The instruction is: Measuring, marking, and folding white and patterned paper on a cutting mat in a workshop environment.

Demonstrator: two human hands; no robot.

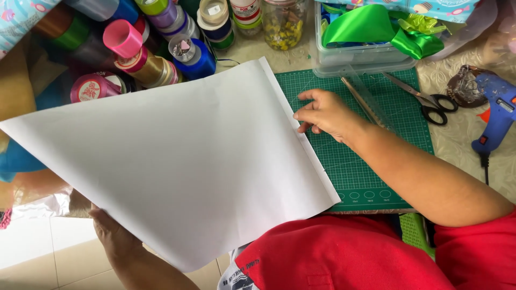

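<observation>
Overhead, right hand (325,114) fingers pinch the white paper sheet's (177,161) folded three-o'clock edge above the green cutting mat (371,172); left hand (115,236) fingers clamp its seven-o'clock edge; scissors (427,99) lie apart at two.

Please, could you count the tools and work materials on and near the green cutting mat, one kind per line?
White paper sheet, held by left hand and right hand: 1
Green cutting mat: 1
Scissors: 1
Clear ruler: 1
Blue glue gun: 1
Total: 5
</observation>
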